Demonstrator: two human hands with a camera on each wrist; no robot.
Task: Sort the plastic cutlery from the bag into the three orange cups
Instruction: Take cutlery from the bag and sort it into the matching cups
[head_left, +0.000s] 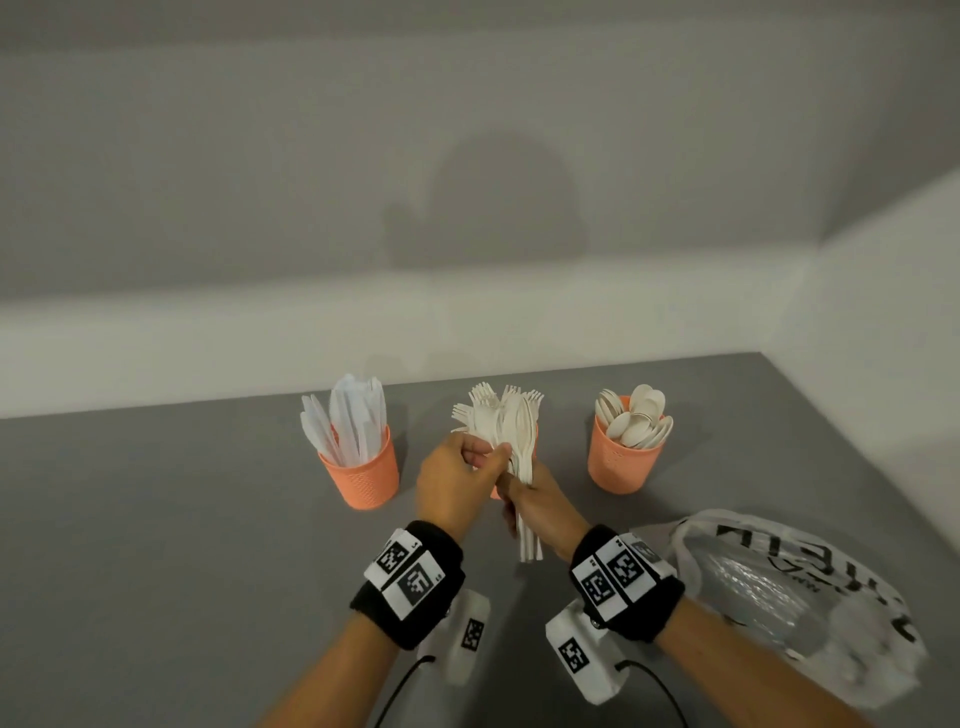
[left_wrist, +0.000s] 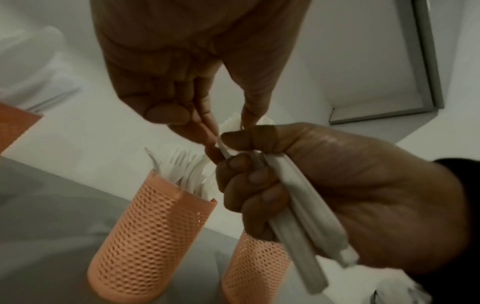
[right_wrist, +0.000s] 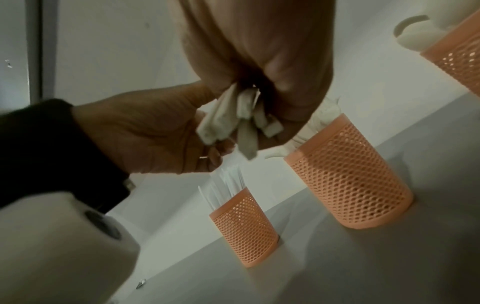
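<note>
a grey tabletop (head_left: 156, 519) meets a pale wall in a corner. just above it, in the middle, the right hand (head_left: 540, 506) is curled tight around a bundle of cream plastic cutlery (head_left: 519, 441), handles pointing down toward the person, heads up. the left hand (head_left: 452, 488) meets it from the left, thumb and forefinger pinching one piece at the top of the bundle while its other fingers curl in; the left wrist view shows this pinch closely. directly behind both hands stands the middle orange cup (right_wrist: 348, 174), mostly hidden in the head view, filled with forks (head_left: 483, 402). to the left, apart from it, a second orange cup (head_left: 361, 475) holds white knives (head_left: 348, 423). to the right, a third orange cup (head_left: 623, 462) holds cream spoons (head_left: 639, 423). nearer the person on the right, a crumpled white plastic bag (head_left: 779, 597) with dark lettering lies on the tabletop. both wrists wear black bands with black-and-white square markers.
</note>
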